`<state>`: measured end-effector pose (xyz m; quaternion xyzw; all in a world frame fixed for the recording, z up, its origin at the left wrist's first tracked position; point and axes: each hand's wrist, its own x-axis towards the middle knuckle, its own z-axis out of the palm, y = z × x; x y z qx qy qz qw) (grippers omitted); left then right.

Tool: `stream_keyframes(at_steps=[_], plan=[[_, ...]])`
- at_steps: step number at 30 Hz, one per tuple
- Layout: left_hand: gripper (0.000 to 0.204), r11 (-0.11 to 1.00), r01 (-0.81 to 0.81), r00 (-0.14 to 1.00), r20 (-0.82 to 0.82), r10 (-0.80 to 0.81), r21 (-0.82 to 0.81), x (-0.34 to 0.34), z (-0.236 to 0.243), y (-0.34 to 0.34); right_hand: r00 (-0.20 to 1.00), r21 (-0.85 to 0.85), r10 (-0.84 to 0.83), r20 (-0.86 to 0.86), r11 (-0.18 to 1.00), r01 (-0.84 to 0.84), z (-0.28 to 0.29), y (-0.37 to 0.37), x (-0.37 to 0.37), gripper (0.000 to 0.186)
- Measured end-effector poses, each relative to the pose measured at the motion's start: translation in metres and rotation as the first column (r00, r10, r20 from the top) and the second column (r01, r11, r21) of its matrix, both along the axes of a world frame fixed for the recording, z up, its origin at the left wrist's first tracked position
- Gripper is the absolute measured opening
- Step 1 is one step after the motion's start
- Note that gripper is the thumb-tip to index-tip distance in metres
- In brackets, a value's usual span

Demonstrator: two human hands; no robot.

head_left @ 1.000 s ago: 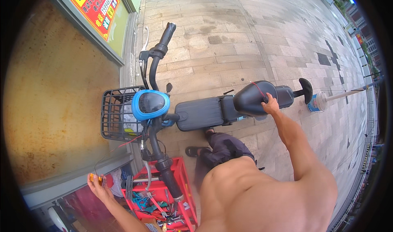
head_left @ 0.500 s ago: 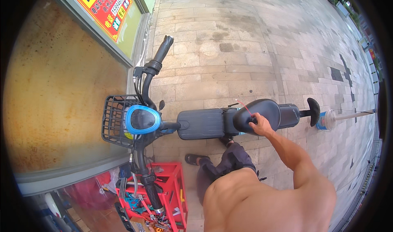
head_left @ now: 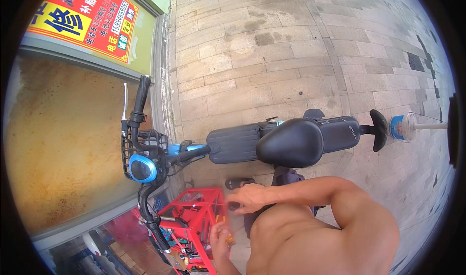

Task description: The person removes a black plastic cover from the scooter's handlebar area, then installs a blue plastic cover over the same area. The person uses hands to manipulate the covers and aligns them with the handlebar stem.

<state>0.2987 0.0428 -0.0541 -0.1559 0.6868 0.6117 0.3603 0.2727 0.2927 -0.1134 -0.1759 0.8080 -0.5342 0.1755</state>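
My right hand (head_left: pixel 252 198), closed and blurred, is above the near side of a red tool cart (head_left: pixel 198 195). A small black part (head_left: pixel 234 205) shows at its fingers, with what looks like a thin red wire running from it. Just below, my left hand (head_left: pixel 219 240) has its fingers bent together beside the cart's edge; anything in them is too blurred to make out. Beyond both hands stands an electric scooter, its black saddle (head_left: pixel 290 143) bare, its handlebar turned and its blue-rimmed display (head_left: pixel 142 168) at the left.
Tools, some with yellow or red handles, lie in the cart beneath the near handlebar grip (head_left: pixel 159 238). A rusty-looking panel (head_left: pixel 77 144) and a red sign (head_left: pixel 92 22) stand left of the scooter. A bucket (head_left: pixel 402 127) stands behind it on paving.
My right hand has left the saddle and come down-left to the cart with the small part. My left hand has risen from among the tools. The view has shifted and the handlebar sits turned differently.
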Motion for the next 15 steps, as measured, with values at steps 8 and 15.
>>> stream_keyframes(at_steps=[8,15], plan=[[0.039,0.985,-0.162,0.976,0.14,0.168,-0.054,0.029,-0.018,0.03,0.934,0.046,0.282,-0.22,0.959,-0.279,0.028,-0.026,-0.007,0.037],[0.031,0.9,-0.435,0.888,0.169,0.429,0.003,0.085,-0.036,0.018,0.736,0.088,0.621,-0.268,0.777,-0.624,0.022,-0.058,-0.001,0.041]])
